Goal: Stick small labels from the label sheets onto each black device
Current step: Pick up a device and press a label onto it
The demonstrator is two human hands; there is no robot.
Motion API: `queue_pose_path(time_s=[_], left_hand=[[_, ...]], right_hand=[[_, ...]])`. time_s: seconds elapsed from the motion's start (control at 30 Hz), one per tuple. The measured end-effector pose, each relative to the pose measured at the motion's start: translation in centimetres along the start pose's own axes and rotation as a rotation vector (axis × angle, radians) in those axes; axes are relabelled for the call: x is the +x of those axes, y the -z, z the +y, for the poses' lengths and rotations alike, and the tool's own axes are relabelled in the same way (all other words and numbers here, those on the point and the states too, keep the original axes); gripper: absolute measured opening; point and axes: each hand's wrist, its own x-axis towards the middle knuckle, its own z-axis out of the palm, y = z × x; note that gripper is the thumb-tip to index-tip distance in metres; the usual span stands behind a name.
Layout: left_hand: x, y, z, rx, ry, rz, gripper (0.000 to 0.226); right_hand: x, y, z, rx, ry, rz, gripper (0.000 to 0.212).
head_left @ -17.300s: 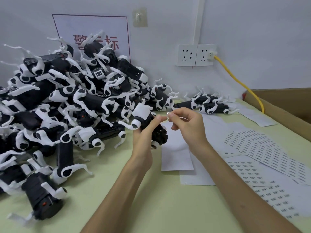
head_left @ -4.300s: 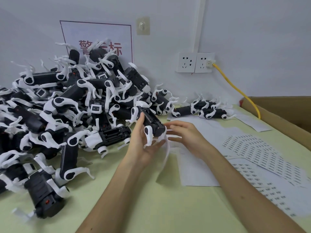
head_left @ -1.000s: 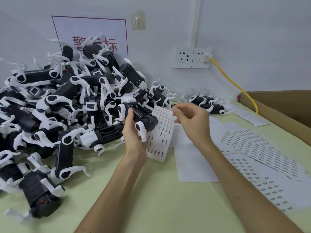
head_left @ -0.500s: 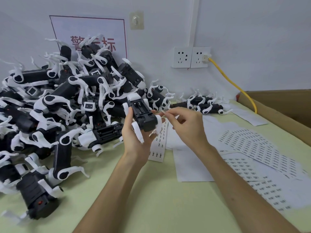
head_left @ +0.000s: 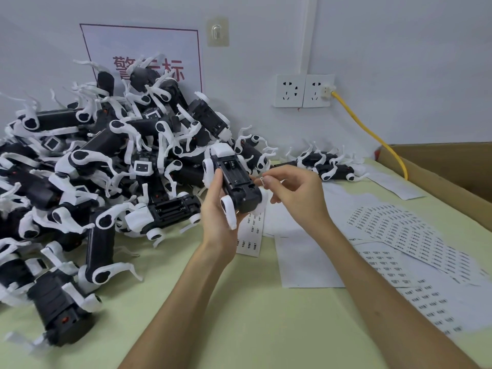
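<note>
Labelling a black robot-dog device [head_left: 235, 183]
Left hand [head_left: 217, 209] is gripping it belly-up, exposing the underside; right hand [head_left: 295, 194] is pinching a small label [head_left: 262, 179] alongside.

I've got a pale wall [head_left: 399, 62] straight ahead, evenly lit. Far left on it is a white sign [head_left: 143, 46] with a red border and red characters, its lower part hidden. Just right of that sits a small hook [head_left: 218, 32]. A white conduit [head_left: 308, 33] runs down to a double socket [head_left: 303, 90]. A yellow cable [head_left: 367, 131] is plugged into its right half and slopes down to the cardboard box [head_left: 439, 166] at far right. Underneath is a pale green table [head_left: 239, 315].
</note>
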Motion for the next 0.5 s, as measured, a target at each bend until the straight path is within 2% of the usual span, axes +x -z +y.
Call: queue_pose_path(time_s=[0.27, 0.4, 0.5], left_hand=[[0.19, 0.08, -0.68, 0.103, -0.091, -0.066, 0.050], [0.19, 0.13, -1.08, 0.180, -0.124, -0.130, 0.047], [0.07, 0.05, -1.15, 0.249, -0.139, -0.123, 0.057]], right_hand=[[0.01, 0.09, 0.07, -0.035, -0.017, 0.010, 0.008], [-0.02, 0.12, -0.42, -0.043, -0.007, 0.029, 0.023], [-0.02, 0.20, -0.48, -0.060, -0.017, 0.043, 0.023]])
